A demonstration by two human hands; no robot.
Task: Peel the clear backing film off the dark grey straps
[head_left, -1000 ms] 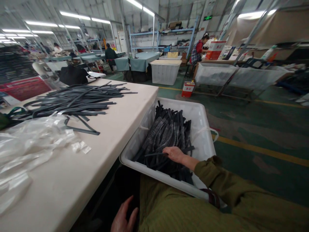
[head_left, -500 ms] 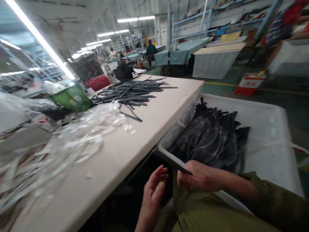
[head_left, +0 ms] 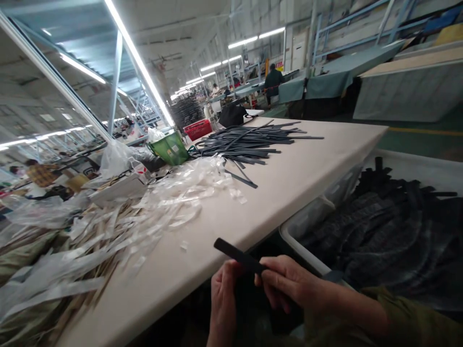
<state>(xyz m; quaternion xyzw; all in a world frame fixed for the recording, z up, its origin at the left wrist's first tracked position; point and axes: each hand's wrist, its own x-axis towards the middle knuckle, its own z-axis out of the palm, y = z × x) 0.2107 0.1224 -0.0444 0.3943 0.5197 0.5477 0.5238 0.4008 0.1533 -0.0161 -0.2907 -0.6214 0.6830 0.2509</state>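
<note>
A flat black strip (head_left: 234,253) slants over the near edge of the table, its free end pointing up and left. My right hand (head_left: 287,279) is closed round it, thumb on top. Just to the left, my left hand (head_left: 223,291) has its fingertips pinched at the strip's lower edge; part of those fingers is hidden behind it. Beside my right forearm stands a white plastic bin (head_left: 304,250) holding a heap of dark strips (head_left: 390,226). A pile of similar black strips (head_left: 246,142) lies toward the far end of the table.
The pale table (head_left: 282,202) runs diagonally away from me. Translucent white film strips (head_left: 173,193) and brown strips (head_left: 108,241) spread over its left side. A green bag (head_left: 170,149), a red crate (head_left: 197,129) and a black bag (head_left: 232,114) are behind. A person (head_left: 274,82) is farther off.
My view has swung left. My right hand has raised the black strip out from the bin's rim to the table edge, and my left hand has closed from open onto it.
</note>
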